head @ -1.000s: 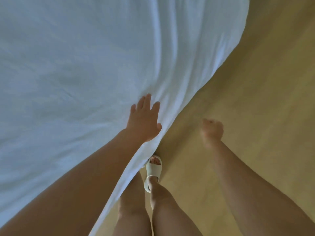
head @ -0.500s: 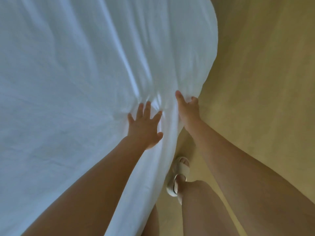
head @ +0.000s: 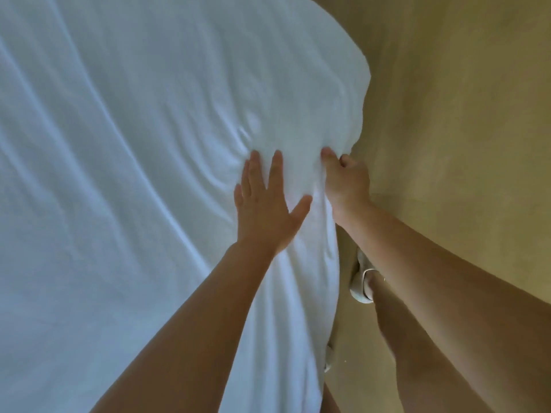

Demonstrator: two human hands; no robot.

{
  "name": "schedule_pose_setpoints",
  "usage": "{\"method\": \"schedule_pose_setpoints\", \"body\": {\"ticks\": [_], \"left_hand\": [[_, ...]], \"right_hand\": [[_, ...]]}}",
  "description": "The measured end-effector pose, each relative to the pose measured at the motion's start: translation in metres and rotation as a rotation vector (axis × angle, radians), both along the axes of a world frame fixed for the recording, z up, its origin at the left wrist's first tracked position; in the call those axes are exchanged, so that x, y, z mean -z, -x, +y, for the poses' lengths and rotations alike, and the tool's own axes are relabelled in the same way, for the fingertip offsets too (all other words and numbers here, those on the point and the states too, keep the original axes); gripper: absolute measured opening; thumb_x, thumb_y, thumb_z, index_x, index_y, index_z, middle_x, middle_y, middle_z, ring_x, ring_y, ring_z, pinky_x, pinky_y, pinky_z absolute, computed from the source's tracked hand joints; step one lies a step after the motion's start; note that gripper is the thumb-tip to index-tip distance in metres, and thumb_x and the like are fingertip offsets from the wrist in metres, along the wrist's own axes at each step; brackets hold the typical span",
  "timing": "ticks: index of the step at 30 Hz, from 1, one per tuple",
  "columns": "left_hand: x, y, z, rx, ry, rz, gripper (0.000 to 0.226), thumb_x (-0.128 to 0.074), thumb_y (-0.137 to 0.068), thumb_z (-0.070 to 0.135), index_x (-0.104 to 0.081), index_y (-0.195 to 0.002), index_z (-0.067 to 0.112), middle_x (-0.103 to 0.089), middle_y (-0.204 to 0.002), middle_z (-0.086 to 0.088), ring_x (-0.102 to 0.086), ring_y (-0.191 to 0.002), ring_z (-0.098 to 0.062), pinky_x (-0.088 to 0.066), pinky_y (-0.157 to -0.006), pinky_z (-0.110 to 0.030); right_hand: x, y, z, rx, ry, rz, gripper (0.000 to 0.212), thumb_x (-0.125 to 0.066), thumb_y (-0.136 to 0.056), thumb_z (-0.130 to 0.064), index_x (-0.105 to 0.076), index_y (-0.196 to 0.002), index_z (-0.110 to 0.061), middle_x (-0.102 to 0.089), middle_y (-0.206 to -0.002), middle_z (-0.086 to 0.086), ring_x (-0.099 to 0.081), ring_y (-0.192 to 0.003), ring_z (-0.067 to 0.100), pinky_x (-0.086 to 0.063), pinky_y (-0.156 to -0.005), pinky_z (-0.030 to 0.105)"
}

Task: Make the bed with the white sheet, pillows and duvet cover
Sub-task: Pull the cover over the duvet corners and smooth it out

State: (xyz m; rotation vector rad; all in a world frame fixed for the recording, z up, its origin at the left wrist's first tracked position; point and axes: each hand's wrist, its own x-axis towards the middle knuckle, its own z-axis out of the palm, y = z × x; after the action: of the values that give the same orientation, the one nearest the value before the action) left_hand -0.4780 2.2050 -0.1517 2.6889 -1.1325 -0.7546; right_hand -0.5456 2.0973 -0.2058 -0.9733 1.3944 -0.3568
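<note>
Pale sandal on tan floor beside the bed.

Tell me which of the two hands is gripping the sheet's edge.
The right hand: fingers curled round the white sheet at its edge. The left hand lies flat.

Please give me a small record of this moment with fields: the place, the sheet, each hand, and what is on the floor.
place: edge of a bed, seen from above
sheet: white sheet covers the bed top, with long wrinkles running toward the hands
left hand: left hand lies flat on the sheet, fingers spread, near the edge
right hand: right hand grips the sheet's edge, fingers curled round the cloth
floor: tan floor beside the bed; a foot in a white slipper stands close to the bed's side
pillows and duvet cover: not in view
</note>
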Motion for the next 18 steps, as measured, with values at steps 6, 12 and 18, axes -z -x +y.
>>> {"method": "schedule_pose_setpoints", "body": {"ticks": [6,12,18], "left_hand": [[0.01,-0.032,-0.072,0.156,-0.052,-0.163,0.067,-0.032,-0.094,0.056,-0.013,-0.151,0.028,-0.001,-0.159,-0.012,0.002,-0.146,-0.029,-0.001,-0.112,-0.056],[0.028,-0.061,-0.11,0.413,-0.177,-0.266,0.07,-0.023,-0.088,0.059,-0.019,-0.15,0.028,-0.006,-0.159,-0.012,-0.004,-0.145,-0.031,-0.002,-0.111,-0.06],[0.059,-0.064,-0.108,0.388,-0.167,-0.309,0.07,-0.03,-0.086,0.055,-0.021,-0.15,0.026,-0.013,-0.157,-0.014,-0.002,-0.142,-0.029,-0.003,-0.11,-0.061]], "right_hand": [[0.002,0.048,-0.036,-0.043,-0.062,-0.135,0.046,-0.064,-0.089,-0.028,-0.041,-0.05,-0.015,-0.038,-0.05,-0.003,-0.037,-0.048,0.009,-0.031,-0.049,0.02],[0.022,0.026,-0.037,0.034,-0.386,-0.056,0.036,-0.062,-0.088,-0.035,-0.055,-0.073,-0.002,-0.061,-0.068,0.009,-0.059,-0.062,0.021,-0.05,-0.063,0.028],[0.044,-0.023,-0.11,0.188,-0.567,-0.498,0.052,-0.061,-0.082,-0.038,-0.06,-0.119,-0.002,-0.064,-0.117,0.014,-0.062,-0.108,0.029,-0.05,-0.095,0.041]]}}
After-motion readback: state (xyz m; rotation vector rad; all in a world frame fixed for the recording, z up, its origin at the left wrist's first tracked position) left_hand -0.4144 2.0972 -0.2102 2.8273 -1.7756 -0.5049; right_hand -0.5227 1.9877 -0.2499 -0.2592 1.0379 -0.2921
